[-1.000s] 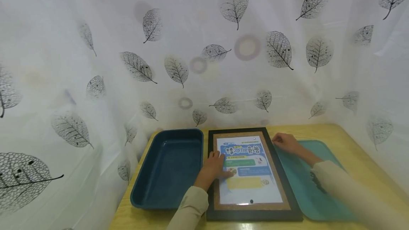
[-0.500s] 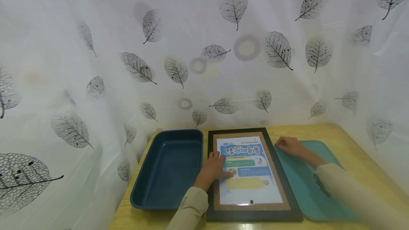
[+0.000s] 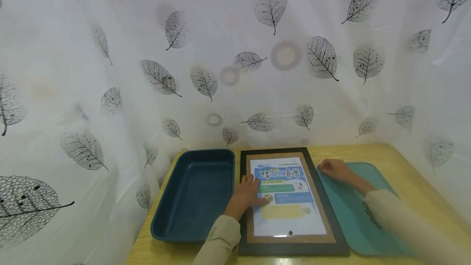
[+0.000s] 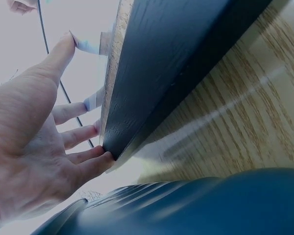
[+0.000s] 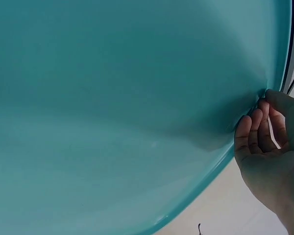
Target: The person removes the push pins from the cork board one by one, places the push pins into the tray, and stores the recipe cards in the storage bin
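Observation:
A printed sheet point(image 3: 290, 226) lies on a cork board point(image 3: 254, 238) with a black frame point(image 3: 294, 249). Fingers spread, my left hand point(image 3: 244, 193) rests on the board's left side and the sheet's edge; in the left wrist view its fingertips touch the sheet and the black frame. A small dark round pin-like thing point(image 3: 290, 233) sits at the sheet's bottom edge. My right hand point(image 3: 335, 169) is at the upper left corner of the teal tray point(image 3: 362, 216). In the right wrist view, its thumb and index finger pinch a small dark object point(image 5: 262, 92), mostly hidden.
A deep dark blue basin point(image 3: 195, 199) stands directly left of the board. The teal tray lies close along the board's right side. All stand on a light wooden table point(image 3: 397, 167). A white leaf-patterned curtain point(image 3: 235, 93) hangs behind and at both sides.
My right hand has shifted slightly right and down, away from the black frame's edge and over the tray's corner. The left hand, sheet and board have stayed in place.

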Available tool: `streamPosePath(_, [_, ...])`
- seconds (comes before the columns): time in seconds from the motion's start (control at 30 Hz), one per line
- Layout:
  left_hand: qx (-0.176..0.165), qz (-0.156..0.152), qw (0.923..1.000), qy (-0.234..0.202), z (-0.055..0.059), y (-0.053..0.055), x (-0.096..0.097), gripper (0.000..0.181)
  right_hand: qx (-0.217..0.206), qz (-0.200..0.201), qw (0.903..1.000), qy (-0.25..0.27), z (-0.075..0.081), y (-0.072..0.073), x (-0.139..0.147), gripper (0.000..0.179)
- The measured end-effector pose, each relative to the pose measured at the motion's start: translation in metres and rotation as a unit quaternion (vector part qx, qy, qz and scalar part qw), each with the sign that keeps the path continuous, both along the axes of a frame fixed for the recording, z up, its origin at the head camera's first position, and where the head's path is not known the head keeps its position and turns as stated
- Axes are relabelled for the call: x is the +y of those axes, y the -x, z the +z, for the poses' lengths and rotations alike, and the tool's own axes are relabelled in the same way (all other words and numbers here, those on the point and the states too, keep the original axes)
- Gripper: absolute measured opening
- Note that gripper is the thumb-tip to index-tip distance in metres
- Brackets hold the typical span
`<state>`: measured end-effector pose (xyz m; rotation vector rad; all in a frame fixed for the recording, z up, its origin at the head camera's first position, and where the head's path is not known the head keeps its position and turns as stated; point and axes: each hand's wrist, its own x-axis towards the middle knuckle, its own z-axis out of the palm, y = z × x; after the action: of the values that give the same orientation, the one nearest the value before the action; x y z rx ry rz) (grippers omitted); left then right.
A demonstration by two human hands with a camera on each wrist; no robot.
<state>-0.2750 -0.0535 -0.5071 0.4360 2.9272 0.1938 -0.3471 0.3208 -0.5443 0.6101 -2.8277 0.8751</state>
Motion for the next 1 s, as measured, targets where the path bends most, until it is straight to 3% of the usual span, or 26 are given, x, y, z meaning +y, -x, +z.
streamPosePath(0.27, [0.004,-0.002,1.0000,0.001,-0.002,0.002,0.000,0.091,-0.002,-0.002,1.0000,0.006,-0.002,0.003,0.002,0.005])
streamPosePath(0.6, [0.003,0.003,1.0000,-0.002,-0.002,0.001,-0.001,0.089,-0.005,-0.008,0.9999,0.009,0.008,0.000,-0.006,0.004])
streamPosePath(1.0, [-0.001,0.004,1.0000,-0.001,-0.003,0.003,0.001,0.091,0.009,0.000,0.9999,0.008,0.015,0.012,-0.020,0.007])
